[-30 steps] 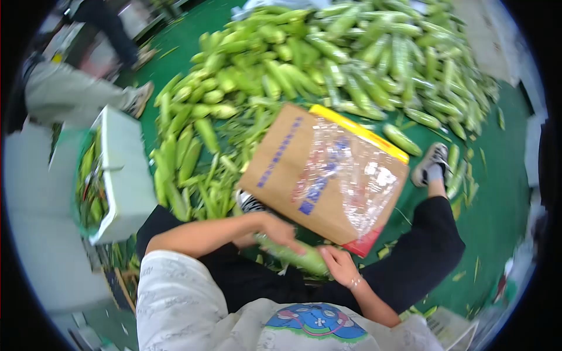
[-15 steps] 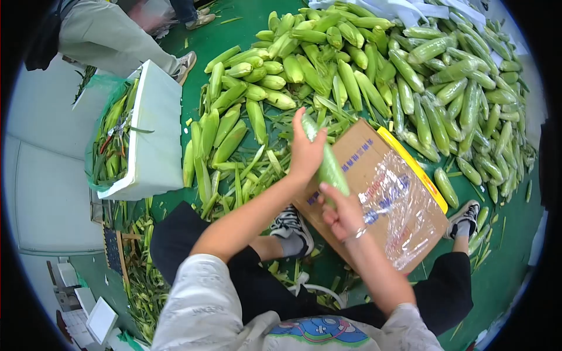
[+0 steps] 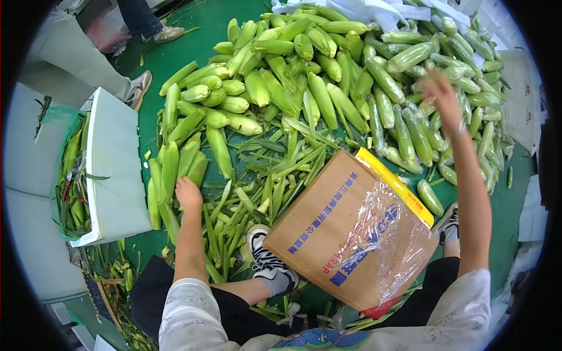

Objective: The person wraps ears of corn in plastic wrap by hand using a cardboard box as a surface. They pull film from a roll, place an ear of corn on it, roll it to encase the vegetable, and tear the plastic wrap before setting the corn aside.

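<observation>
My left hand (image 3: 188, 193) reaches to the left side of the pile of unwrapped green corn (image 3: 252, 88), its fingers against an ear of corn (image 3: 198, 168). Over the heap of film-wrapped corn (image 3: 415, 134) on the right is my right hand (image 3: 442, 99), raised and smeared by motion; whether it holds anything is not clear. Between my legs lies a brown cardboard box (image 3: 316, 228) with printed text, clear film on its top and a yellow strip (image 3: 398, 184) along its far edge.
A white foam box (image 3: 117, 169) with a green bag and husks stands at the left. Another person's legs (image 3: 76, 58) are at the upper left. Loose leaves (image 3: 228, 228) litter the green floor. One wrapped ear (image 3: 430, 198) lies beside the box.
Both hands have moved apart from above the box, the left to the unwrapped corn, the right to the wrapped heap. The wrapped ear they held is no longer between them. The view has shifted.
</observation>
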A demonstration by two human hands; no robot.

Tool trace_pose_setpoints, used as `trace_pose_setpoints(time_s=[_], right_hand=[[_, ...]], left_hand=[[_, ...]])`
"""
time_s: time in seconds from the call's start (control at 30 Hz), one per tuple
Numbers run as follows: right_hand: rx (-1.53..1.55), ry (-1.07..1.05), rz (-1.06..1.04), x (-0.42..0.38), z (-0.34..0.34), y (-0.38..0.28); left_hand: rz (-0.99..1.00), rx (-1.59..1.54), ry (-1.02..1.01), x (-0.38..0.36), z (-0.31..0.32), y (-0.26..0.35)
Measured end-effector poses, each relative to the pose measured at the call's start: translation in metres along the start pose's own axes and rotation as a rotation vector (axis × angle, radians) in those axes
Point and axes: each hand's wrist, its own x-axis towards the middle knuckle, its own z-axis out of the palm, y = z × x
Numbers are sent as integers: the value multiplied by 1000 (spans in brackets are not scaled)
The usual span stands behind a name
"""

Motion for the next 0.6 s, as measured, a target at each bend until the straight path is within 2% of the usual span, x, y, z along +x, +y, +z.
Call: trace_pose_setpoints(time_s=[0.03, 0.1, 0.13, 0.17, 0.2, 0.23, 0.27, 0.3, 0.37, 0.4, 0.47, 0.5, 0.6], right_hand=[[-37, -92, -25, -42, 5, 8], [-132, -185, 94, -141, 24, -1], [-76, -315, 52, -181, 21, 10], [-18, -373, 260, -222, 19, 13], [42, -380, 273, -256, 21, 16], [106, -379, 283, -280, 27, 16], [119, -366, 290, -296, 33, 6], [129, -357, 299, -311, 40, -7], [96, -318, 123, -320, 59, -36], [79, -273, 15, -322, 70, -56], [325, -174, 57, -328, 80, -117], [359, -89, -20, -330, 85, -132], [322, 145, -134, -356, 73, -151]], left_hand=[[3, -16, 7, -3, -16, 5], [-107, -210, -236, -27, -74, 12], [-239, -414, -240, -28, -86, 17], [-220, -619, -177, -18, -76, 18], [-193, -827, -105, -4, -71, 20], [-43, -1015, -126, -11, -136, 36], [185, -1130, -18, -16, -167, 50], [278, -1212, -28, -30, -202, 66], [468, -1293, -39, -77, -276, 96], [555, -1301, -147, -111, -317, 103], [717, -1407, -244, -173, -350, 119], [830, -1434, -194, -205, -362, 124], [943, -1553, -183, -281, -370, 145]])
